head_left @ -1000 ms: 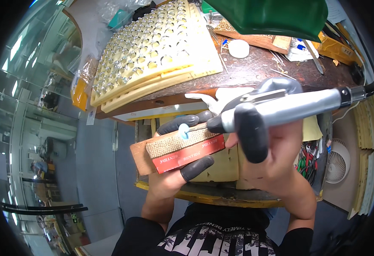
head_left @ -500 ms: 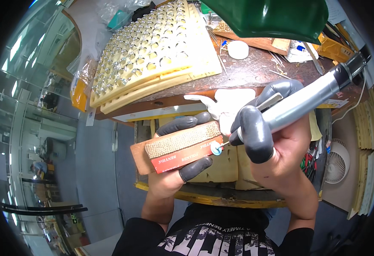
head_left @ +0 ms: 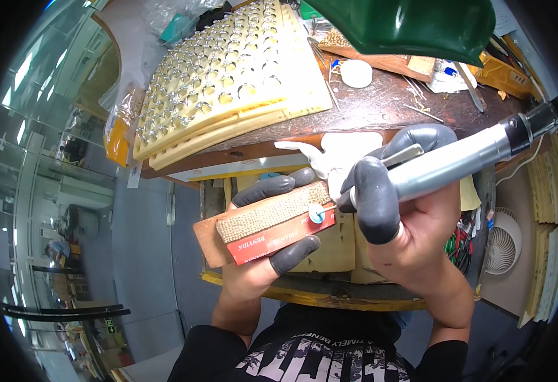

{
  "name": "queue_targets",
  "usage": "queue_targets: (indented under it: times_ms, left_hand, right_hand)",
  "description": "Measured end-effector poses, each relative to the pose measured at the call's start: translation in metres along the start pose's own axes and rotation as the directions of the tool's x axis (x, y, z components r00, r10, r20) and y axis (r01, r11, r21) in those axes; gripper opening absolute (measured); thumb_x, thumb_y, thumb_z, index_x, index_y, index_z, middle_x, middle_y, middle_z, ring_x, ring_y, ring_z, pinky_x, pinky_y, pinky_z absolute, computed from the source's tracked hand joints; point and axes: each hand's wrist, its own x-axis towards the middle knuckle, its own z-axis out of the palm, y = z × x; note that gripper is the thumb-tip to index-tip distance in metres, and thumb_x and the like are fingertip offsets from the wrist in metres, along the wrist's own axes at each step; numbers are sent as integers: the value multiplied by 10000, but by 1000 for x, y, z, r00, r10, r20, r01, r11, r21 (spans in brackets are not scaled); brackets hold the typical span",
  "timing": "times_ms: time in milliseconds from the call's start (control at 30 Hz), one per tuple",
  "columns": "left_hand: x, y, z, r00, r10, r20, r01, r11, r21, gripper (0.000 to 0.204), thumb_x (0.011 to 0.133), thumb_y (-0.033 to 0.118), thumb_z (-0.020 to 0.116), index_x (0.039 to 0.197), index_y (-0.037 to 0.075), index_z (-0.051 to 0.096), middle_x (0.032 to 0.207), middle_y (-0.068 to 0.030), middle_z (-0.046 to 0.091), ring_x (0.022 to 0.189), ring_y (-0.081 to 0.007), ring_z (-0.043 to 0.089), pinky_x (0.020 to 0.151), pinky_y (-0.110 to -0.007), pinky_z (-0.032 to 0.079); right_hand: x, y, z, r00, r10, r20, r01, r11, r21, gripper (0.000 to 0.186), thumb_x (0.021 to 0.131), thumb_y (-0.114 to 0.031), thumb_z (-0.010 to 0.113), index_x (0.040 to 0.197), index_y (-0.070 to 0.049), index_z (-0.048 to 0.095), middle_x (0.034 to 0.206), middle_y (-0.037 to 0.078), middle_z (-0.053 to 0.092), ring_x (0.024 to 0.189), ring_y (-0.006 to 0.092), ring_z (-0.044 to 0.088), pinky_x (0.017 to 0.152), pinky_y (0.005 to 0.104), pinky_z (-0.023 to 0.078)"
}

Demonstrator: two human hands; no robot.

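Note:
My left hand point(head_left: 253, 261), black covers on its fingers, grips a wooden block point(head_left: 207, 245) carrying a woven tan strip point(head_left: 247, 221) and a red-wrapped bar point(head_left: 272, 242). Black-covered fingers of my right hand point(head_left: 412, 191) wrap round a silver rotary handpiece point(head_left: 451, 162) with a lever on it. Its small light-blue disc point(head_left: 317, 212), on a thin shaft, is at the block's right end, near where strip and bar meet; whether it touches them I cannot tell. Behind both hands a white cloth or glove point(head_left: 346, 146) lies at the bench edge.
Stacked cream trays of rings point(head_left: 209, 89) fill the bench's point(head_left: 387, 102) back left. A green shade point(head_left: 406, 22) overhangs wooden boxes, thin tools and a white round pot point(head_left: 356, 74). Below are an open drawer point(head_left: 266, 296) and, at right, a white fan point(head_left: 501, 245). Glass partitions point(head_left: 49, 191) stand left.
The blue disc moved from the strip's middle rightward and down to the block's right end, then slightly up-left. The handpiece's cable end rose, then dropped partway. My left hand barely moved.

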Motion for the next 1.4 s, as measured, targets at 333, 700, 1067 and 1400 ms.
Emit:
queue_targets:
  times_ms: [333, 700, 1067, 1400]
  left_hand:
    - [-3, 0, 3, 996, -49, -76, 45, 998, -50, 651, 706, -82, 776, 1294, 5, 511, 1325, -189, 573, 1232, -264, 566, 1041, -401, 476]
    - [-8, -2, 8, 993, -58, -107, 43, 989, -141, 667, 710, -122, 736, 1316, 6, 489, 1349, -203, 553, 1257, -289, 549, 1060, -425, 463]
    - [-7, -3, 8, 991, -90, -99, 75, 986, -146, 670, 714, -136, 713, 1323, 9, 474, 1371, -214, 529, 1283, -303, 525, 1083, -441, 442]
    - [-8, -3, 8, 990, -91, -112, 73, 986, -150, 675, 713, -134, 718, 1327, 8, 477, 1365, -214, 533, 1277, -305, 530, 1080, -438, 447]
  right_hand:
    - [-2, 6, 3, 999, -18, -31, 17, 999, -34, 260, 950, -70, 595, 1104, 28, 410, 873, 87, 599, 731, 108, 617, 654, 244, 510]
    - [-2, -1, 9, 994, 57, -90, -52, 997, 60, 105, 923, -54, 619, 916, 41, 576, 864, 83, 606, 728, 115, 611, 663, 244, 494]
    - [2, -5, 8, 993, -43, -110, 34, 996, -86, 145, 903, -50, 630, 775, 5, 670, 832, 72, 598, 795, 149, 563, 711, 280, 453]
    - [2, -1, 5, 985, -155, -80, 139, 974, -180, 141, 909, -60, 637, 791, 8, 671, 842, 76, 610, 799, 147, 567, 712, 271, 454]
